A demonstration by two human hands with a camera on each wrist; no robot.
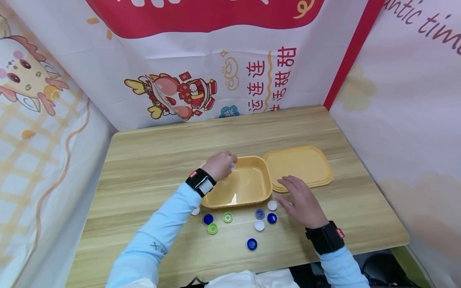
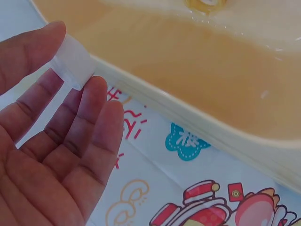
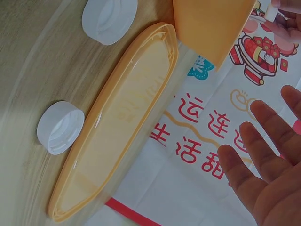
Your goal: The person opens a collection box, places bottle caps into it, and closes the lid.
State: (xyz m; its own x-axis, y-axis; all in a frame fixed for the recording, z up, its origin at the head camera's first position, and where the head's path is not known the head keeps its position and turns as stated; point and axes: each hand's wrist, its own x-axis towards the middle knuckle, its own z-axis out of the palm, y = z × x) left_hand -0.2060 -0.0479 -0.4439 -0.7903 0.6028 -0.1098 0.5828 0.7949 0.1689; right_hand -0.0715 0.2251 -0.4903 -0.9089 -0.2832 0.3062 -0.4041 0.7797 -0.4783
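1. Nearest the head camera: light-blue left sleeve (image 1: 144, 240), ending at left hand (image 1: 220, 166).
2. Left hand pinches white cap (image 2: 74, 65) by far-left corner of yellow box (image 1: 248, 184). Right hand (image 1: 305, 203) grasps nothing, fingers spread, near yellow lid (image 1: 299, 164).
3. Loose caps (image 1: 259, 225) crowd box's near edge; lid just beside its right end. Bare table (image 1: 144, 168) left of box and right of lid.
4. Left wrist view shows held cap clearly; head view mostly hides it. Right wrist view shows a loose cap's hollow.
5. Box long axis left-right, open side up; held cap's facing unclear.
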